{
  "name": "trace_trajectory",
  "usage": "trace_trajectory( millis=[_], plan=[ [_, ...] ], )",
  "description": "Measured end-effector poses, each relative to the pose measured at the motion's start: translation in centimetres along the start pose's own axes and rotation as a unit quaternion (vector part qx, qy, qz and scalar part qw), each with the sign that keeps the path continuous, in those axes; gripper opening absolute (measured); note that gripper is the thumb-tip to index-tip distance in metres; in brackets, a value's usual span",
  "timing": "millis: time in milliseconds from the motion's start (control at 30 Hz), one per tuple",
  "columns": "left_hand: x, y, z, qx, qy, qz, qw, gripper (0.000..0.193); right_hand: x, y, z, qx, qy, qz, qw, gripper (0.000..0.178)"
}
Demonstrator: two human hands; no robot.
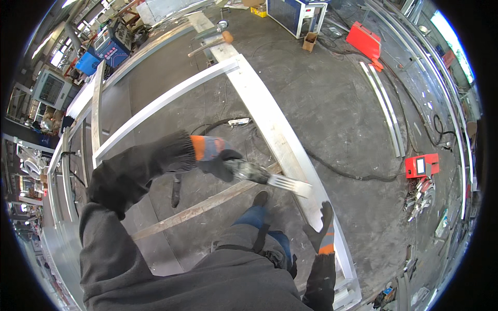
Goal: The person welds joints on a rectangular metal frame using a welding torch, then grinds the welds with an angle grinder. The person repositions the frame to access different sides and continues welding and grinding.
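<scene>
My left hand [218, 159], in a black, grey and orange glove, is closed round a hand tool [249, 171]. Its dark and silvery body is blurred. The tool's pale, flat, slotted end [290, 185] lies over the long white metal beam [275, 122], pointing toward my right hand. Whether it touches the beam I cannot tell. My right hand [321, 230], gloved alike, holds nothing and has its thumb and fingers spread at the beam's near part. A white crossbar [166, 98] joins the beam's far part and runs off to the left.
A wooden slat [202, 207] slants across below the frame. Black cable [353, 176] snakes over the floor to a red box [423, 166] on the right. Two pale metal bars [384, 109] lie on the floor. A wooden-handled tool [226, 37] rests at the beam's far end.
</scene>
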State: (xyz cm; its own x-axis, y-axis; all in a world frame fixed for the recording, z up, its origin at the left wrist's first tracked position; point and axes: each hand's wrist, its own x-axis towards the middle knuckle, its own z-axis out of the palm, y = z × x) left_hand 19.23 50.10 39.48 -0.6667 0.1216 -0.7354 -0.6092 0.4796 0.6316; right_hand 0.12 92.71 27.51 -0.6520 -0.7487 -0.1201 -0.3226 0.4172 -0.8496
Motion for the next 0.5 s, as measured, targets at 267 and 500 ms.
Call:
trace_trajectory(
  millis=[267,500],
  plan=[
    [7.9,12.7,-3.0,-0.012,-0.064,0.156,0.986,0.049,4.5,-0.6,-8.4,-0.078,0.162,-0.085,0.98,0.072],
    [23.0,12.0,-1.2,0.122,0.129,0.281,0.943,0.052,4.8,5.7,-11.3,0.095,0.23,0.075,0.966,0.037]
  ],
)
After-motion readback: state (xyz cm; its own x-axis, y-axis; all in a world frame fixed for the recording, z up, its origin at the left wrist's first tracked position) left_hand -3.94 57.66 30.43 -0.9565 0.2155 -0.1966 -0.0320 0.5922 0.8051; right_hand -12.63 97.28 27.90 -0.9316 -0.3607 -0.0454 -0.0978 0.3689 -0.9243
